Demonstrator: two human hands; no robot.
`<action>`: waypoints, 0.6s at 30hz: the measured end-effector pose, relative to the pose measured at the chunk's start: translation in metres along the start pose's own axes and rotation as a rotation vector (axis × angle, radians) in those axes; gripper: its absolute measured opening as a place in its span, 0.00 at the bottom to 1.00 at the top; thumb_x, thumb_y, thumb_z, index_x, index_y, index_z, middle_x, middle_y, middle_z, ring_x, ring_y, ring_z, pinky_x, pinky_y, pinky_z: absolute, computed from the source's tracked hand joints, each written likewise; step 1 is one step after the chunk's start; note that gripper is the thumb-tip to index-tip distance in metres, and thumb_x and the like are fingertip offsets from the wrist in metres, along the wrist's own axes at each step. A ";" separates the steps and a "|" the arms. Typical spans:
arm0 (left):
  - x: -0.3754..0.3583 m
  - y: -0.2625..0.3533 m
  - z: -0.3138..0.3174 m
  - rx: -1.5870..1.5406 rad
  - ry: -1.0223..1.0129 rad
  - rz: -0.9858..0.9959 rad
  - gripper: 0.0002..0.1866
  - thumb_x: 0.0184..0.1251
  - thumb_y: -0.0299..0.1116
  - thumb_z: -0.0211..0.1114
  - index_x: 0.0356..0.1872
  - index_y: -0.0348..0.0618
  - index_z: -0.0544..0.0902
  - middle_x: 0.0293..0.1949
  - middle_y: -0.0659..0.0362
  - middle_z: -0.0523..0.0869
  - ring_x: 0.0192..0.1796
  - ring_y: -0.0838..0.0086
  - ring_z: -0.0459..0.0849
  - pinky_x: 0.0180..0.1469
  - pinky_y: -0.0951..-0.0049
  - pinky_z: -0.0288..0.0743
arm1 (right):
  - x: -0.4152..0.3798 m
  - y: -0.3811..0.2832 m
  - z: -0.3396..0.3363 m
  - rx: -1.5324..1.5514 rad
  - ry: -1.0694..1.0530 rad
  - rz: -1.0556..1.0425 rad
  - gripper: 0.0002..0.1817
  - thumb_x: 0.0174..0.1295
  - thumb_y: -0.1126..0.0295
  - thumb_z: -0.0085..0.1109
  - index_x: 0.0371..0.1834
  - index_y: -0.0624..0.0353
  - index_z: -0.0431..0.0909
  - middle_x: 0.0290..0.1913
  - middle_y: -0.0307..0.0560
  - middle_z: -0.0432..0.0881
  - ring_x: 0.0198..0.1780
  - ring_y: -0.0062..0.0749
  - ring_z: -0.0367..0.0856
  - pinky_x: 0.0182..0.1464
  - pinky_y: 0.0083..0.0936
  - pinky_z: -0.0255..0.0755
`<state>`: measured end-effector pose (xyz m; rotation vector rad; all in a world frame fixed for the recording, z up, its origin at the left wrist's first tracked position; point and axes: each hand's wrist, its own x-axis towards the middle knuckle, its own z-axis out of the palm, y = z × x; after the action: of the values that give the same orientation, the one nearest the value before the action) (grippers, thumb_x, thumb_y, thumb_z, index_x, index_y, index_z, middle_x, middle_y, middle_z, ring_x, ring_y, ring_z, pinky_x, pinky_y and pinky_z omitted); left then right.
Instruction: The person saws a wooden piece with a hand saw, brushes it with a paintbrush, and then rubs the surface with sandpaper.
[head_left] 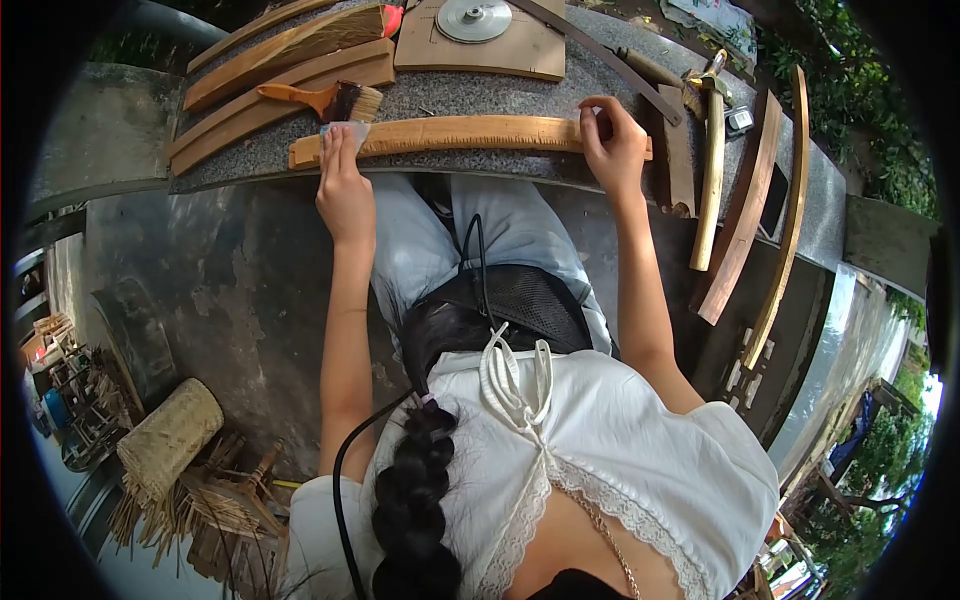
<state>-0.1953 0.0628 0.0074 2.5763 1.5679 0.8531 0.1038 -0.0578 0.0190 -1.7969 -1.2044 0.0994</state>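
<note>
A long, slightly curved wooden strip (470, 133) lies across the front of the stone-topped table, with short cross marks along its near edge. Near its left end, my left hand (344, 190) presses a small pale sheet (357, 132) onto the wood, fingers held together. What the sheet is made of cannot be made out. Over the right end lies my right hand (613, 150), fingers curled and thumb bent in against the strip. Part of its grip is hidden. Just behind the left hand is a paintbrush (320, 98) with a wooden handle.
More curved wooden pieces (290, 60) lie at the back left. A board (550, 50) carries a metal disc (473, 18). On the right are a metal bar (620, 70), a wooden-handled hammer (711, 170) and further curved strips (742, 215). The speckled table (440, 90) has a near edge by my knees.
</note>
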 end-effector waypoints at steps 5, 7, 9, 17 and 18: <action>-0.008 0.087 0.032 -0.211 -0.056 0.219 0.23 0.60 0.18 0.56 0.59 0.36 0.76 0.61 0.49 0.78 0.65 0.59 0.75 0.68 0.63 0.69 | -0.008 -0.049 0.023 0.107 -0.087 -0.150 0.11 0.59 0.72 0.59 0.45 0.60 0.77 0.34 0.48 0.79 0.37 0.38 0.76 0.42 0.33 0.70; -0.007 0.093 0.032 -0.332 -0.116 0.185 0.22 0.60 0.21 0.59 0.58 0.34 0.77 0.60 0.47 0.78 0.67 0.55 0.72 0.69 0.60 0.66 | -0.016 -0.071 0.043 0.146 -0.108 -0.268 0.18 0.58 0.70 0.61 0.52 0.60 0.74 0.44 0.50 0.80 0.47 0.43 0.77 0.51 0.36 0.69; -0.001 0.081 0.021 -0.456 -0.192 0.204 0.22 0.58 0.23 0.61 0.57 0.34 0.78 0.60 0.46 0.78 0.69 0.55 0.70 0.70 0.59 0.63 | -0.027 -0.084 0.066 0.132 -0.107 -0.312 0.26 0.58 0.66 0.62 0.60 0.60 0.71 0.51 0.53 0.80 0.54 0.45 0.77 0.57 0.37 0.67; 0.017 -0.014 -0.011 -0.392 -0.068 0.158 0.19 0.60 0.33 0.67 0.54 0.51 0.82 0.57 0.59 0.79 0.68 0.60 0.70 0.73 0.50 0.49 | -0.045 -0.080 0.113 -0.335 -0.082 -0.415 0.24 0.60 0.62 0.58 0.62 0.46 0.75 0.61 0.35 0.78 0.64 0.26 0.74 0.71 0.40 0.55; 0.017 -0.012 -0.007 -0.393 -0.068 0.154 0.19 0.60 0.33 0.67 0.54 0.51 0.82 0.57 0.59 0.79 0.68 0.60 0.70 0.73 0.50 0.49 | -0.044 -0.076 0.114 -0.396 -0.070 -0.456 0.21 0.61 0.65 0.56 0.60 0.45 0.77 0.60 0.35 0.79 0.64 0.26 0.75 0.72 0.39 0.55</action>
<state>-0.2022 0.0806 0.0173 2.4285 1.0644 0.9598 -0.0300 -0.0110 -0.0064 -1.8055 -1.7480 -0.3644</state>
